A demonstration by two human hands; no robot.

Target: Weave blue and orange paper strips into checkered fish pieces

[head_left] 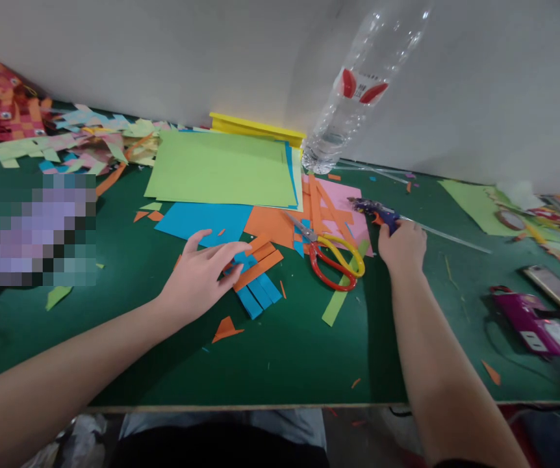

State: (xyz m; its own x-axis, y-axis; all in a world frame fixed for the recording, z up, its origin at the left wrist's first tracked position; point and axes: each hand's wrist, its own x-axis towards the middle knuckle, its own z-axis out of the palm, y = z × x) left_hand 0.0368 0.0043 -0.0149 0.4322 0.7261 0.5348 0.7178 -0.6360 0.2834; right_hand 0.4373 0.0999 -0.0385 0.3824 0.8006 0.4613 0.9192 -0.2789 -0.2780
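My right hand (403,246) is wrapped round the handle of a dark blue hot glue gun (375,209) with an orange trigger. Its nozzle points left over pink paper (358,192), and a long clear glue stick (450,239) runs out to the right. My left hand (204,273) hovers with fingers apart and curved beside a woven piece of orange and blue paper strips (260,270); the fingers hide its left part, and whether they touch it I cannot tell. Between the hands lie scissors (333,257) with one red and one yellow handle, partly on a green strip (336,305).
Green paper sheets (221,166) lie at the back near a yellow folded strip (255,129). A clear plastic bottle (329,130) leans there. Paper scraps (99,140) pile up left, near a blurred-out object (31,231). On the right are a purple power strip (528,322) and a phone (557,292).
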